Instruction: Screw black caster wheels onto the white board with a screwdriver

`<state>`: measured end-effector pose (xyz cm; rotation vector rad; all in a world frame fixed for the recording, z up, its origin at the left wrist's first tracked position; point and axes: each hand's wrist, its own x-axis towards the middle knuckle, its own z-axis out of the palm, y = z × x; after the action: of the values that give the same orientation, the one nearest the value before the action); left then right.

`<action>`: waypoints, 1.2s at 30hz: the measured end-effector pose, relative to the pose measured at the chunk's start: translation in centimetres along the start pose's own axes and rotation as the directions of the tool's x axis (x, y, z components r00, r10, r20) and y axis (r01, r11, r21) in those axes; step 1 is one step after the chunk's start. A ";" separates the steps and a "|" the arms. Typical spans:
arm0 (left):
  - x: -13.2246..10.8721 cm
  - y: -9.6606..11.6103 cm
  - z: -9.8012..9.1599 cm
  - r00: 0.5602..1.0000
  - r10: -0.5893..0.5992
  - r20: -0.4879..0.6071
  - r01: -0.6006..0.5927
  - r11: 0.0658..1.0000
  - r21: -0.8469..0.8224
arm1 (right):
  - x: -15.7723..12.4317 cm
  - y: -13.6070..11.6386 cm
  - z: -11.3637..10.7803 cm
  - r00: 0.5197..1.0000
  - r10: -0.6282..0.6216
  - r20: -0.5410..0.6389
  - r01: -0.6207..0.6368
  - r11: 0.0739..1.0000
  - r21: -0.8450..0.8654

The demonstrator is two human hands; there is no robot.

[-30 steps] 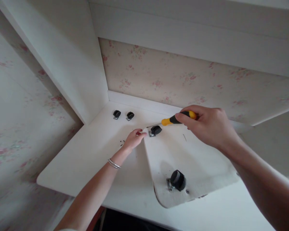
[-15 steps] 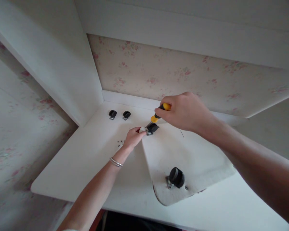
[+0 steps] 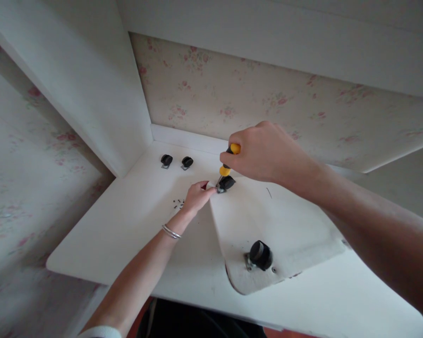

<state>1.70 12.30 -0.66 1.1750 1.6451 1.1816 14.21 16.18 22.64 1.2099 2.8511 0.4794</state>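
Note:
My right hand [image 3: 255, 152] is wrapped round the yellow-and-black handle of a screwdriver [image 3: 224, 171]. The shaft slants down to the metal plate of a black caster wheel [image 3: 227, 182] at the far left corner of a white board [image 3: 268, 216]. Exactly where the tip sits is too small to tell. Beside that plate, the closed fingers of my left hand [image 3: 196, 196] grip something white, which looks like the board's corner. A second caster wheel [image 3: 261, 255] stands on the board's near corner, a screw [image 3: 274, 270] beside it.
The board lies on a white desktop [image 3: 127, 234]. Two loose casters, one [image 3: 167, 160] left of the other [image 3: 187, 162], stand near the back wall. Small dark screws [image 3: 178, 203] lie scattered by my left wrist. A thin hex key [image 3: 269, 192] rests on the board.
My right hand and the screwdriver have shifted slightly left, and the screwdriver stands more upright over the caster plate. My left hand keeps its grip. The whole view has tilted a little.

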 end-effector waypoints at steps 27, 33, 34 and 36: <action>-0.2 2.1 -2.7 0.980 0.151 -0.128 -0.141 0.986 0.085 | 2.4 -1.3 -1.6 0.991 -0.066 0.116 0.073 0.996 -0.058; -0.3 6.6 -4.3 0.889 0.444 -0.109 -0.412 0.882 0.230 | 3.4 -2.2 -2.3 0.984 -0.081 0.161 0.091 0.994 -0.054; -0.1 7.0 -4.2 0.880 0.458 -0.126 -0.417 0.872 0.258 | 3.5 -2.3 -2.4 0.980 -0.082 0.179 0.093 0.994 -0.055; 0.2 7.6 -3.9 0.865 0.479 -0.150 -0.421 0.855 0.302 | 3.5 -2.3 -2.4 0.975 -0.071 0.213 0.084 0.995 -0.055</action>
<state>-0.17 12.68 7.68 1.7242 1.7837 1.4590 9.83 16.44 24.67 1.0647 2.6711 0.4098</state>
